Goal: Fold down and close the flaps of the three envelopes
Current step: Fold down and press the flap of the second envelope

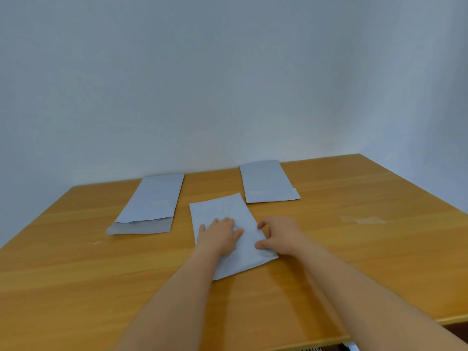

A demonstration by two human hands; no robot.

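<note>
Three pale blue-white envelopes lie on a wooden table [76, 269]. The middle envelope [222, 209] is nearest me, lying lengthwise. My left hand [219, 234] rests flat on it, palm down with fingers spread. My right hand [278, 235] sits at its right edge, thumb and fingers curled, with the thumb touching the paper. The left envelope [154, 201] has its flap at the near end lying open toward me. The right envelope [267, 182] lies flat farther back, with a small tab jutting out at its near right corner.
A plain pale wall rises behind the table's far edge. A strip of clear tape [364, 220] is stuck to the tabletop at the right. The table's near edge runs along the bottom right.
</note>
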